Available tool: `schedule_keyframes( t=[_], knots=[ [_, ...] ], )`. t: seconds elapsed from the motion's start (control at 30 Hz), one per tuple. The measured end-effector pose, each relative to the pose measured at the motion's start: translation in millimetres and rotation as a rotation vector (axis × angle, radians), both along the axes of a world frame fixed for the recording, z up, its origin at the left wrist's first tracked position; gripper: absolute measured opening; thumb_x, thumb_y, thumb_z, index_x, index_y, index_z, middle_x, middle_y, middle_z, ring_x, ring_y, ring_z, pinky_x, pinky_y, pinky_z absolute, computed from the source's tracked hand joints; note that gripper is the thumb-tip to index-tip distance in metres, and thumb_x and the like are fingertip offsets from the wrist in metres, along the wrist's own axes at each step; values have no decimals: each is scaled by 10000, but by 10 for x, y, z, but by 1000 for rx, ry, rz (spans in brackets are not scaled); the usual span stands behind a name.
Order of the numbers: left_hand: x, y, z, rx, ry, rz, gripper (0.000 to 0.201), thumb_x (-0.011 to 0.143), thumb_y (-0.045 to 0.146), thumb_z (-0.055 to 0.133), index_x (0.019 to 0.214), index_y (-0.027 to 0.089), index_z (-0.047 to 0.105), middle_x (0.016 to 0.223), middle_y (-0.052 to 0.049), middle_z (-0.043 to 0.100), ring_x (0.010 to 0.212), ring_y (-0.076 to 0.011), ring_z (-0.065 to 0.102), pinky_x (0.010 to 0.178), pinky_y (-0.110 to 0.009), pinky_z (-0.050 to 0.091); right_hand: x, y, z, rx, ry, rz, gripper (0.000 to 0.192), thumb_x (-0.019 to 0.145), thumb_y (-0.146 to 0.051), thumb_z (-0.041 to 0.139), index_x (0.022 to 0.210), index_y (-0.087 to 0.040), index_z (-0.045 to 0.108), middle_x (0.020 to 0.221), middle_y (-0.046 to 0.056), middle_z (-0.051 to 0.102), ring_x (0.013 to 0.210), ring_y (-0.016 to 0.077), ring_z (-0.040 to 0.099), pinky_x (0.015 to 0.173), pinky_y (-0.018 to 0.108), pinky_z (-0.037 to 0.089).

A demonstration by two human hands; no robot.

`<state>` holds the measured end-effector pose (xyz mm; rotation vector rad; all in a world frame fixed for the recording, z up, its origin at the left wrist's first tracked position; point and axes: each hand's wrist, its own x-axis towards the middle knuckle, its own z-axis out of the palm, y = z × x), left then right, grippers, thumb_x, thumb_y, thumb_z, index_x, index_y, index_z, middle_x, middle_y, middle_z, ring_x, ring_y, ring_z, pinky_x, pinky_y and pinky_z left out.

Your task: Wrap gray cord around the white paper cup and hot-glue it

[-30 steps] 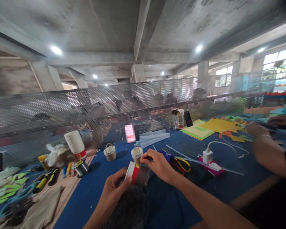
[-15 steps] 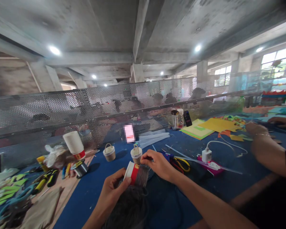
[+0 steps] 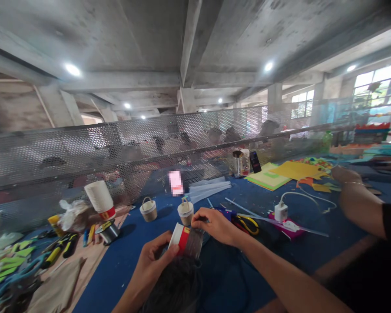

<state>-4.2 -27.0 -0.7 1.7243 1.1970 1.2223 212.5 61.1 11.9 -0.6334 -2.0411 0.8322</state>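
The left hand (image 3: 154,261) is wrapped around a white paper cup with a red band (image 3: 180,238). The cup lies on its side, up off the blue table cover (image 3: 117,265), with its open mouth turned to the left. The thumb and fingers press on the cup, so this hand is shut on it. The right hand (image 3: 215,225) is at the top of the cup. Its fingertips are pinched together on a strip of dark grey cloth (image 3: 195,244) that goes around the far half of the cup. A bigger pile of fuzzy dark grey cloth (image 3: 177,287) sits just under the cup, close to the person.

Right behind the hands stand two small round baskets with loop handles, one (image 3: 185,212) near the right hand and one (image 3: 149,209) a bit to the left. Scissors with yellow and red handles (image 3: 246,224) lie just to the right of the right hand. A white plug with a white wire (image 3: 281,211) sits past them. To the left, a tall stack of white paper cups (image 3: 100,198) leans over a silver roll of tape (image 3: 108,231). Yellow and green paper sheets (image 3: 280,174) lie far back on the right. Another person's arm (image 3: 358,202) rests on the table at the right side. A grey metal screen full of holes (image 3: 84,152) runs along the back of the table.
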Motion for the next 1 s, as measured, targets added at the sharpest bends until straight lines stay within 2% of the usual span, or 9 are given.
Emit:
schedule_keyframes(
  t=[0.27, 0.4, 0.53, 0.6, 0.7, 0.83, 1.0],
  knots=[
    [74, -25, 53, -72, -145, 29, 290, 772, 418, 698, 838, 141, 750, 795, -45, 666, 724, -194, 589, 642, -237, 443, -29, 91, -79, -64, -17, 28, 128, 854, -282, 623, 869, -191, 712, 851, 13, 698, 797, 167, 617, 713, 238, 443],
    [36, 0, 36, -105, -246, 64, 337, 775, 393, 709, 1010, 154, 744, 846, -56, 720, 784, -218, 628, 708, -263, 478, -48, 169, -142, -105, 3, -43, 228, 881, -347, 588, 863, -161, 719, 843, 38, 706, 784, 182, 626, 713, 255, 450],
    [-35, 64, -15, -52, -285, 135, 364, 801, 375, 696, 1092, 158, 723, 915, -54, 737, 872, -223, 629, 786, -268, 471, -71, 90, -123, -264, 122, 101, 465, 956, -516, 410, 939, -155, 702, 884, 47, 709, 825, 196, 643, 762, 287, 480],
    [-49, 86, -25, -21, -283, 156, 362, 806, 373, 692, 1097, 158, 723, 922, -48, 737, 890, -225, 624, 815, -276, 463, -77, 14, -98, -311, 154, 196, 507, 958, -558, 372, 1013, -162, 683, 938, 48, 706, 882, 203, 646, 802, 304, 486],
    [-35, 93, -7, 11, -265, 181, 367, 802, 379, 692, 1092, 157, 727, 943, -48, 738, 927, -241, 620, 854, -297, 455, -81, -58, -84, -314, 149, 245, 472, 908, -554, 505, 1140, -161, 626, 1062, 69, 690, 981, 223, 640, 853, 320, 488],
    [-1, 78, 36, -6, -237, 182, 374, 762, 390, 721, 1056, 160, 743, 952, -54, 745, 953, -265, 623, 870, -309, 457, -88, -53, -119, -278, 155, 204, 496, 835, -490, 652, 1203, -164, 580, 1158, 95, 664, 1064, 244, 628, 912, 343, 483],
    [-25, 97, 3, -9, -335, 134, 366, 820, 375, 667, 1124, 175, 711, 954, -48, 732, 890, -212, 615, 801, -260, 464, -87, -81, -122, -206, 143, 163, 548, 781, -414, 733, 1253, -201, 550, 1156, 75, 657, 1026, 232, 643, 903, 342, 503]
  ],
)
